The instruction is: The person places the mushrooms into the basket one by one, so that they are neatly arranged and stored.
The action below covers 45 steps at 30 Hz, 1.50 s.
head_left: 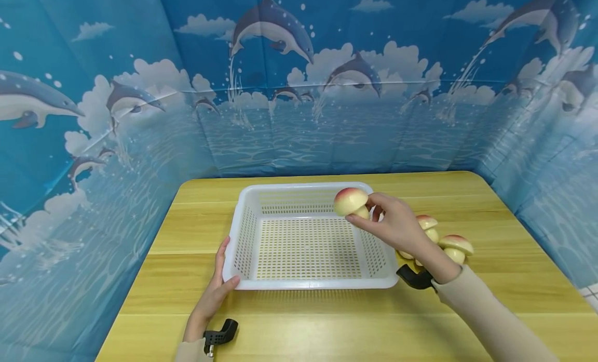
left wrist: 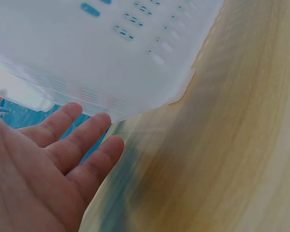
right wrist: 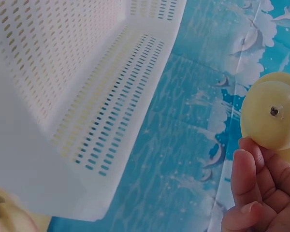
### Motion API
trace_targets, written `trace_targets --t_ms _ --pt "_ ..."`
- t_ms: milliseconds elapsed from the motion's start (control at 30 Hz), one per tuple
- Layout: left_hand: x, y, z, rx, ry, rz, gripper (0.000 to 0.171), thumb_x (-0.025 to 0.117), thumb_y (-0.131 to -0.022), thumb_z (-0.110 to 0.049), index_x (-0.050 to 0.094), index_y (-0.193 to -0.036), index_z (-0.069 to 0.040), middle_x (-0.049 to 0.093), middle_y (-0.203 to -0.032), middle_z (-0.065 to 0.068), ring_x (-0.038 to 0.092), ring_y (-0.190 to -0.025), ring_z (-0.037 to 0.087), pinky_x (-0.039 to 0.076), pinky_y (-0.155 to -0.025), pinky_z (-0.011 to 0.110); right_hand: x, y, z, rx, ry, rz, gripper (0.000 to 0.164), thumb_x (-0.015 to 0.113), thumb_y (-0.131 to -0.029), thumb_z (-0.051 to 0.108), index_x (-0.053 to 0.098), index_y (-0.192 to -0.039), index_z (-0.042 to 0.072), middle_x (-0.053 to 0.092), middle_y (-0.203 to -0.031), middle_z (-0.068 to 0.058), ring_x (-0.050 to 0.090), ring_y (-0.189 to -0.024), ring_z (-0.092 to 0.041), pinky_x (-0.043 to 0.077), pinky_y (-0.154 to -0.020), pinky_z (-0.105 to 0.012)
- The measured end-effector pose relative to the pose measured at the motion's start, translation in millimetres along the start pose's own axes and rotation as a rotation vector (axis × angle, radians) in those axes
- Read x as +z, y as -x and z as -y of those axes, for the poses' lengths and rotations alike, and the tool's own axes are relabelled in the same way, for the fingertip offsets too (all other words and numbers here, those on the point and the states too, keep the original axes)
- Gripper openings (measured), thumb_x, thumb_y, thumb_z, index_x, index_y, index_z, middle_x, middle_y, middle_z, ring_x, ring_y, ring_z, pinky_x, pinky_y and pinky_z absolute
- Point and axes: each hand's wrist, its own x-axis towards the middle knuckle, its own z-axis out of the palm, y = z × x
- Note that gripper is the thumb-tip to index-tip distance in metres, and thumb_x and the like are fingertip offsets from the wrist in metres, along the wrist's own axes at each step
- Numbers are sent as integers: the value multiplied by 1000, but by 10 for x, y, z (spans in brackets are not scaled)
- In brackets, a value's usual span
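Mushroom (head_left: pixel 351 202) held above right far part of basket (head_left: pixel 308 284), apart from it. Right hand (head_left: pixel 397 222) pinches mushroom from stem side, thumb against fingers. Left hand (head_left: pixel 216 288) at basket's near left corner: thumb on rim, fingers loosely extended along outside. Judgement: keep pinch light but firm, knuckles clear of right rim, left hand steadying; lower rather than drop — rounded cap may roll. Red crown tilts up and left; stem points down, right. Long axis — stem base to crown — slanted.
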Motion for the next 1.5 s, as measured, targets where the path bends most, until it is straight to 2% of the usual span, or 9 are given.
trace_targets --t_ms 233,433,767,1100,1500 --pt "-4 -5 1 0 4 3 84 53 -90 -20 -3 -152 -30 -3 -157 5 7 -139 38 9 -102 63 -8 -95 89 -40 13 6 30 75 -79 43 59 -82 17 53 -68 5 49 -60 -12 38 -51 -32" --pt "-9 -5 1 1 -7 2 83 53 -90 -21 -2 -152 -31 -4 -157 7 9 -138 39 11 -101 64 18 -194 141 -50 8 19 30 74 -79 45 60 -83 18 54 -69 4 48 -60 -13 38 -52 -33" --pt "0 -7 1 5 3 14 84 52 -91 -18 -4 -152 -28 -5 -157 6 6 -138 39 8 -102 63 99 -323 181 9 -70 78 34 72 -80 48 61 -84 16 56 -69 2 49 -62 -16 39 -53 -35" --pt "-11 0 10 -1 2 -5 83 52 -90 -19 -2 -152 -30 -4 -157 5 7 -138 37 7 -102 64 227 -447 254 9 -115 122 33 71 -81 48 63 -85 16 56 -71 1 50 -63 -17 40 -55 -35" --pt "-5 -2 -1 -7 8 -5 85 52 -90 -19 -5 -152 -25 -4 -157 3 5 -139 37 6 -102 65 386 -622 346 42 -139 178 40 67 -81 55 64 -89 16 58 -69 0 52 -63 -19 42 -55 -36"
